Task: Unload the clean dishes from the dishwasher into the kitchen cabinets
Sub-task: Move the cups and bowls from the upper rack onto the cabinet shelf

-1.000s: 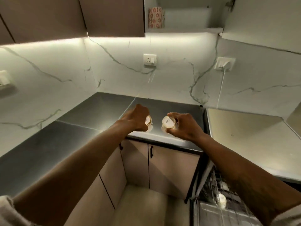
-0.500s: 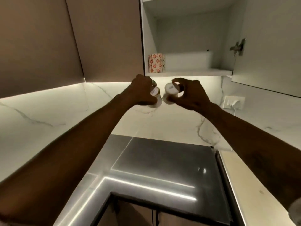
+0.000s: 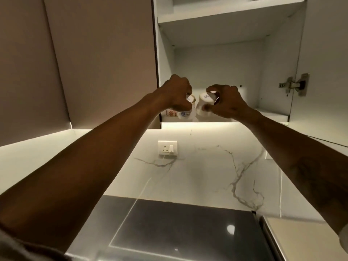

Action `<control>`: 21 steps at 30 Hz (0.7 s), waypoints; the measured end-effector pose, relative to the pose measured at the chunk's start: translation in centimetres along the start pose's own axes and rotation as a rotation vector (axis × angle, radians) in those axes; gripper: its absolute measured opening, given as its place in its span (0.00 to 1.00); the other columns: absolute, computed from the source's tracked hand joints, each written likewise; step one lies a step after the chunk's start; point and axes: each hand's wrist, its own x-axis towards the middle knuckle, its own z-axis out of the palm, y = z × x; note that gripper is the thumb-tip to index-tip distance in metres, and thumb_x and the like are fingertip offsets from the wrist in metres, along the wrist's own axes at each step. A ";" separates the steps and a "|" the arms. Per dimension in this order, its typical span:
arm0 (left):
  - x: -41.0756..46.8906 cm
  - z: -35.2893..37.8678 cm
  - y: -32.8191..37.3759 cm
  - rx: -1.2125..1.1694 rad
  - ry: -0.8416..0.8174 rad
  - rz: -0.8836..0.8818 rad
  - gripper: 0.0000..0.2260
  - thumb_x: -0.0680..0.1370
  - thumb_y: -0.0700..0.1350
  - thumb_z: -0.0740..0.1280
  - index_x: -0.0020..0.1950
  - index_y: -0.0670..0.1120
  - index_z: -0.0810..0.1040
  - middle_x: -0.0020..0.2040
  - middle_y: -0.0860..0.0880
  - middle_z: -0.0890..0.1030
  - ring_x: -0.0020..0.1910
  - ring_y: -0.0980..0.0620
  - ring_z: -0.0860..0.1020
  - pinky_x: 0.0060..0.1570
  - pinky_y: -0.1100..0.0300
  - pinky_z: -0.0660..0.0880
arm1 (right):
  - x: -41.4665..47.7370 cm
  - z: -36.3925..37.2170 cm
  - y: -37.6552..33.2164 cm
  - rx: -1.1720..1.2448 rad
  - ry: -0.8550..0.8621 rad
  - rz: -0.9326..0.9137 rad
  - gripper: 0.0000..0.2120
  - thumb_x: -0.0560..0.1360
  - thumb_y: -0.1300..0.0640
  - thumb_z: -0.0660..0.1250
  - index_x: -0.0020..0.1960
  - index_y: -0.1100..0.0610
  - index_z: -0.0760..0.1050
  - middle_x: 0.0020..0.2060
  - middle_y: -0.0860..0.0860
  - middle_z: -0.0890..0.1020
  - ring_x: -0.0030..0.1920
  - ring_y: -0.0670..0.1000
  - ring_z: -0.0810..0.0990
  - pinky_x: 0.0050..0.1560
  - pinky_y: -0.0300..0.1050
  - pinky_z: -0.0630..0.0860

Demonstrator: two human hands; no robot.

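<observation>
Both arms reach up to the open wall cabinet (image 3: 222,121). My left hand (image 3: 176,95) grips a small white cup with a blue print (image 3: 186,113), its base turned toward me. My right hand (image 3: 224,102) grips a second white cup (image 3: 204,105), also upside down with the base label showing. The two cups hang side by side at the front lip of the lowest shelf, nearly touching each other. A patterned red-and-white cup (image 3: 170,113) stands on that shelf at the far left, mostly hidden behind my left hand.
The cabinet door (image 3: 323,72) stands open at the right on a metal hinge (image 3: 293,84). A higher shelf (image 3: 226,17) sits above. Closed brown doors (image 3: 94,63) fill the left. Below are a wall socket (image 3: 167,147), the marble backsplash and the dark counter (image 3: 178,232).
Both hands rose from counter height up to the cabinet's lowest shelf, carrying the cups. My view tilted upward, and the dishwasher has dropped out of sight.
</observation>
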 end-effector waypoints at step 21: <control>10.4 5.9 -1.1 0.065 -0.186 -0.004 0.21 0.77 0.55 0.73 0.64 0.43 0.83 0.59 0.46 0.84 0.57 0.49 0.81 0.64 0.54 0.75 | 11.3 6.4 7.0 0.068 -0.419 0.044 0.29 0.72 0.62 0.75 0.72 0.55 0.73 0.58 0.57 0.83 0.47 0.56 0.84 0.50 0.46 0.80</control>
